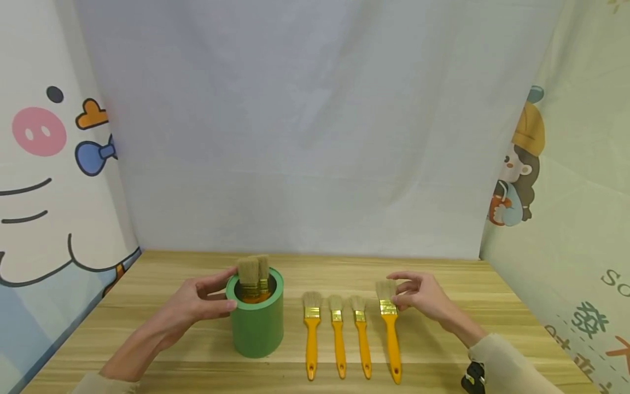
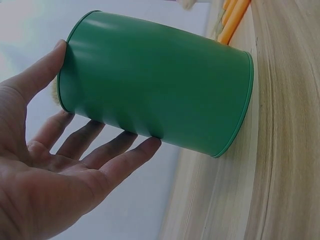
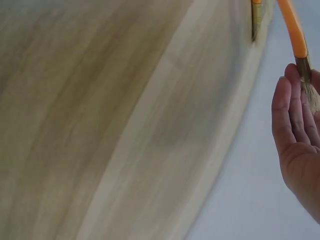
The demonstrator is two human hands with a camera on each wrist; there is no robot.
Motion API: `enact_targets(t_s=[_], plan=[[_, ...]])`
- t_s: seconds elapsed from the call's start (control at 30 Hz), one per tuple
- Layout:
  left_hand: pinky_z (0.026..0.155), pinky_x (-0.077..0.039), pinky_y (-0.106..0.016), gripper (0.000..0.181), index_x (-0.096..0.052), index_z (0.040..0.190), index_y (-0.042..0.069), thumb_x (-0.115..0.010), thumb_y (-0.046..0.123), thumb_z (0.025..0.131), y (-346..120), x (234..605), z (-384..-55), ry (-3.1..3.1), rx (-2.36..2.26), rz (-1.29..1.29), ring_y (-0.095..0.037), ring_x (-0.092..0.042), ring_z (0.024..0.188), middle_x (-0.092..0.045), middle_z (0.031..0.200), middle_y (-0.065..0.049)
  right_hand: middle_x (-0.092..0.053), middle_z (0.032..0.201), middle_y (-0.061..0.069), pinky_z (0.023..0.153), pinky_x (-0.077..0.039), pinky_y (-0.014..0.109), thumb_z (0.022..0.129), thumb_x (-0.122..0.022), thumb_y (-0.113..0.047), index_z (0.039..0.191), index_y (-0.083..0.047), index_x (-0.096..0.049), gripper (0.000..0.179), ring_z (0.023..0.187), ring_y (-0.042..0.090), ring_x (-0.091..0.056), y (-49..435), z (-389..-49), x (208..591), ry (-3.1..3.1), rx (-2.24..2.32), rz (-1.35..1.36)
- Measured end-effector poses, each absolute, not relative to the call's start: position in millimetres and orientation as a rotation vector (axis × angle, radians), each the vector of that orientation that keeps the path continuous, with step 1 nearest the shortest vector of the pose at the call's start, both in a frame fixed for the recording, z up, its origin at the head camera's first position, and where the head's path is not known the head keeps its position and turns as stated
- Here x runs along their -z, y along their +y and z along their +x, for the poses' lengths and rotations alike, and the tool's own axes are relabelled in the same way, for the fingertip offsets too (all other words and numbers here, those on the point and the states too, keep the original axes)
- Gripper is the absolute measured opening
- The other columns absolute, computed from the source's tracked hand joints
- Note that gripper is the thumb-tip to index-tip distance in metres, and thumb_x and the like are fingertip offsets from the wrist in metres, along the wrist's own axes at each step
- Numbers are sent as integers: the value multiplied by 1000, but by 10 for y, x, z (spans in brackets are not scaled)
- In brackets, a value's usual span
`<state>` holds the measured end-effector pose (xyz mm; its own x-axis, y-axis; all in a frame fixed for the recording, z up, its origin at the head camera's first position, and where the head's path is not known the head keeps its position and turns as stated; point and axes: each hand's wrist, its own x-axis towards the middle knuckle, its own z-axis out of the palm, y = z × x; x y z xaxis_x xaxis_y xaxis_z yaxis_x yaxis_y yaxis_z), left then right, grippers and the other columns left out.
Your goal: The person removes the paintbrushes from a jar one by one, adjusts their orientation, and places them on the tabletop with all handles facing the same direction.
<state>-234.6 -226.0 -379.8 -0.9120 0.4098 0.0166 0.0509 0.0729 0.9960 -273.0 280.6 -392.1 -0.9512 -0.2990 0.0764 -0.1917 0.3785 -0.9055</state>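
My left hand [image 1: 199,301] holds the green can [image 1: 258,328] near its rim, fingers at the far side and thumb at the near side. In the left wrist view its fingertips meet the can's smooth wall [image 2: 155,85]. Two paintbrushes [image 1: 249,271] stand in the can with their bristles up, above the rim. My right hand [image 1: 420,295] pinches the rightmost paintbrush [image 1: 392,339] by its bristle end, its yellow handle pointing toward me. In the right wrist view, fingers and thumb lie on either side of that brush's metal band [image 3: 303,69].
Between the can and the held brush, three more yellow-handled paintbrushes, a wider one [image 1: 312,328] and two narrower ones [image 1: 338,334], lie side by side, bristles away from me. The wooden table [image 1: 197,366] ends at a white cloth [image 1: 305,164]; printed cloths hang at both sides.
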Motion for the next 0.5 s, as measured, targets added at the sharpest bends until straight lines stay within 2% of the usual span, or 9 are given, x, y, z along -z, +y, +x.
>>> enact_targets(t_s=[0.5], plan=[[102, -55, -44, 84, -30, 165, 2, -78, 14, 97, -2257, 3792, -2341, 2087, -1916, 459, -51, -37, 146, -25, 169, -24, -74, 104, 21, 78, -64, 42, 93, -75, 2, 142, 15, -55, 54, 86, 27, -73, 2875, -2807, 4122, 2483, 1613, -452]])
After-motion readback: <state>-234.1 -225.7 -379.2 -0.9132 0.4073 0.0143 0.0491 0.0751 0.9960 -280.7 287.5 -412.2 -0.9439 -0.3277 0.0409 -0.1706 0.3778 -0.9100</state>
